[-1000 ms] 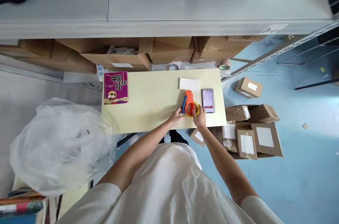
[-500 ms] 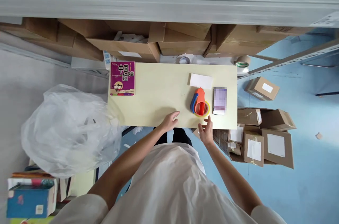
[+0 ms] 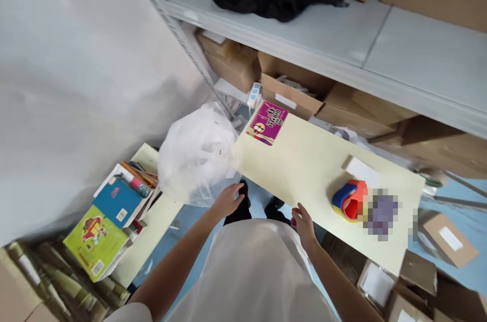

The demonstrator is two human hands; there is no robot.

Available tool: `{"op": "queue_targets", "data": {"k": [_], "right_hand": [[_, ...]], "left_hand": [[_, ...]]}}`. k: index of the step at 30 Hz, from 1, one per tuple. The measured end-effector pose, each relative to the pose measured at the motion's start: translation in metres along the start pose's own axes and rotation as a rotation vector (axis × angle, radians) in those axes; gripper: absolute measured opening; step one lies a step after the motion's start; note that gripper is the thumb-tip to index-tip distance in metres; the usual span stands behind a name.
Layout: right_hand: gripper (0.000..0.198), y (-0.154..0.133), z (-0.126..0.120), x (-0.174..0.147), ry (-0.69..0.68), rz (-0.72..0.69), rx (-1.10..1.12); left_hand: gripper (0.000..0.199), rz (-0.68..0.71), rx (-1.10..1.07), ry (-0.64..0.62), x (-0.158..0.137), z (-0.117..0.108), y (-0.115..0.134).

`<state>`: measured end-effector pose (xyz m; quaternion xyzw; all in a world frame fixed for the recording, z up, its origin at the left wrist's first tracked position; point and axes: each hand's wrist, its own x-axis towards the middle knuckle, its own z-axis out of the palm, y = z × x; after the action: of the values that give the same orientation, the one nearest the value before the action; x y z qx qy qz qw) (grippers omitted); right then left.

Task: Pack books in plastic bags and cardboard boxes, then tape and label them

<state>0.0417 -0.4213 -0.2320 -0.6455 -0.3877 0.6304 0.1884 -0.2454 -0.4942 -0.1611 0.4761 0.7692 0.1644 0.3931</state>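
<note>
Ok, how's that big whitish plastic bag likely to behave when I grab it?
The plastic bag will probably be floppy and change shape under the fingers, since its thin film is creased and bulging. It may be light for its bulk, as it looks loosely puffed out, though its contents can't be made out. The smooth-looking film could also slip.

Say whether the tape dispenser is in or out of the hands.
Out: the tape dispenser rests on the cream tabletop, with a visible gap between it and the right hand; the left hand is farther off.
</note>
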Motion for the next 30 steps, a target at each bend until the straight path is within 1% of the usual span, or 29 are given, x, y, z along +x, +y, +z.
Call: {"op": "queue_targets", "data": {"k": [2, 4, 5, 7, 8, 10, 13, 15, 17, 19, 20, 22, 23, 25, 27, 28, 30], "right_hand": [[0.037, -0.026, 0.041, 0.010, -0.139, -0.032, -0.100], [0.035, -0.059, 0.089, 0.024, -0.257, -0.119, -0.261], [0.033, -0.076, 0.114, 0.030, -0.300, -0.188, -0.357], [0.031, -0.108, 0.169, 0.041, -0.341, -0.353, -0.521], [0.030, -0.121, 0.197, 0.046, -0.369, -0.436, -0.604], [0.031, -0.142, 0.251, 0.052, -0.467, -0.604, -0.765], [0.032, -0.157, 0.323, 0.060, -0.574, -0.768, -1.003], [0.036, -0.158, 0.363, 0.065, -0.617, -0.796, -1.151], [0.039, -0.153, 0.398, 0.071, -0.639, -0.782, -1.283], [0.047, -0.144, 0.428, 0.076, -0.651, -0.765, -1.404], [0.057, -0.138, 0.440, 0.079, -0.657, -0.757, -1.466], [0.077, -0.127, 0.460, 0.089, -0.643, -0.771, -1.568], [0.081, -0.122, 0.467, 0.096, -0.622, -0.802, -1.599], [0.074, -0.116, 0.475, 0.114, -0.557, -0.872, -1.613], [0.063, -0.113, 0.478, 0.137, -0.482, -0.870, -1.596], [0.064, -0.112, 0.477, 0.149, -0.453, -0.822, -1.586], [0.075, -0.111, 0.474, 0.168, -0.442, -0.672, -1.556]], "left_hand": [[0.040, -0.042, 0.010, 0.098, -0.007, -0.029, -0.025], [0.041, -0.062, 0.014, 0.153, -0.002, -0.056, -0.048], [0.041, -0.066, 0.015, 0.165, 0.004, -0.068, -0.060], [0.041, -0.079, 0.029, 0.164, 0.023, -0.090, -0.082], [0.041, -0.093, 0.047, 0.153, 0.033, -0.100, -0.092], [0.041, -0.119, 0.116, 0.114, 0.052, -0.119, -0.113], [0.045, -0.177, 0.275, 0.078, 0.064, -0.150, -0.145], [0.048, -0.288, 0.378, 0.050, 0.061, -0.171, -0.167], [0.047, -0.420, 0.456, 0.019, 0.055, -0.191, -0.188], [0.047, -0.494, 0.513, 0.003, 0.051, -0.205, -0.207], [0.047, -0.509, 0.535, -0.004, 0.050, -0.209, -0.215], [0.053, -0.516, 0.564, -0.026, 0.054, -0.212, -0.227], [0.060, -0.506, 0.571, -0.037, 0.058, -0.210, -0.230], [0.078, -0.449, 0.567, -0.038, 0.071, -0.204, -0.235], [0.094, -0.368, 0.544, -0.034, 0.088, -0.195, -0.236], [0.100, -0.339, 0.528, -0.037, 0.097, -0.190, -0.237], [0.104, -0.333, 0.486, -0.062, 0.114, -0.181, -0.239]]}}
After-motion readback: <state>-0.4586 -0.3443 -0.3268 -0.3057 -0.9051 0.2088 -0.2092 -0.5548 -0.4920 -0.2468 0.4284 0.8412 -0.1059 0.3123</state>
